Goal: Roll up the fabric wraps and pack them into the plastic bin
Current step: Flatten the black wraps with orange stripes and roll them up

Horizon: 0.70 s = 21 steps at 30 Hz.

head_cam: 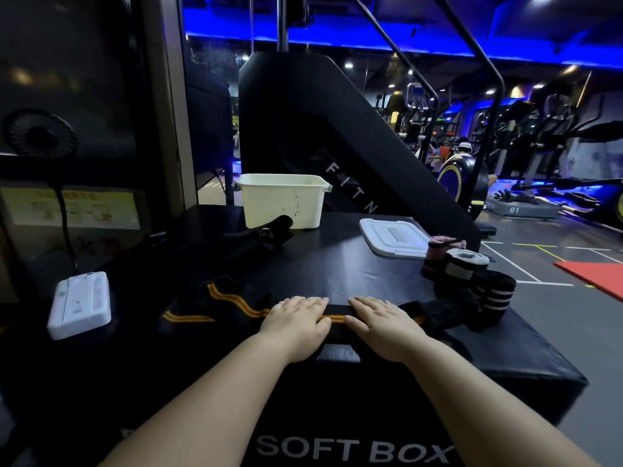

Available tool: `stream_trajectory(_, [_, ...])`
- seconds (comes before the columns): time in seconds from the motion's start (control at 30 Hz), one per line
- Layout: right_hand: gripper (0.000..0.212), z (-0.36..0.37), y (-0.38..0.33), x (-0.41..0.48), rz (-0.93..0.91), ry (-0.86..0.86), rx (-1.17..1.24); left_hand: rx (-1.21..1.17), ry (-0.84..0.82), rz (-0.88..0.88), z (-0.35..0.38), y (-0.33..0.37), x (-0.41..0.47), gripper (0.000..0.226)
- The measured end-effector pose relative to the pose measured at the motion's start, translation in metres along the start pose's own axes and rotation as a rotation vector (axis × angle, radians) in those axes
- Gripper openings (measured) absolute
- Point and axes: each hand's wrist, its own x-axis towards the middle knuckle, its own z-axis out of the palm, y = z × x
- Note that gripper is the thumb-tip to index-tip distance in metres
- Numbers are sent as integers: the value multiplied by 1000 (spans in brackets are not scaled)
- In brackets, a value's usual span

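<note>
NEAR: left hand (296, 323) and right hand (384, 323) laid flat, fingers straight, nothing gripped | orange-striped wrap (236, 305) pressed under both palms, probably smoothed for rolling | MID: rolled wraps (465, 264) grouped at right for packing | FAR: plastic bin (281, 203) stood open beyond, lid (392, 235) set aside

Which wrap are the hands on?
The black wrap with two orange stripes, lying unrolled under the left hand and right hand. The pink roll, grey-banded roll and white-striped roll sit untouched at the right.
</note>
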Motion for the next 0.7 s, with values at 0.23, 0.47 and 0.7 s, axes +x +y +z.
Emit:
stream_trajectory(0.23, [54, -3, 0, -7, -8, 84, 52, -15, -41, -98, -4, -21, -7, 54])
stream_trajectory(0.47, [54, -5, 8, -6, -10, 44, 20, -15, -15, -149, -5, -30, -15, 58])
stream_trajectory(0.7, [52, -7, 16, -8, -11, 41, 26, -11, -10, -158, -3, -35, -19, 56])
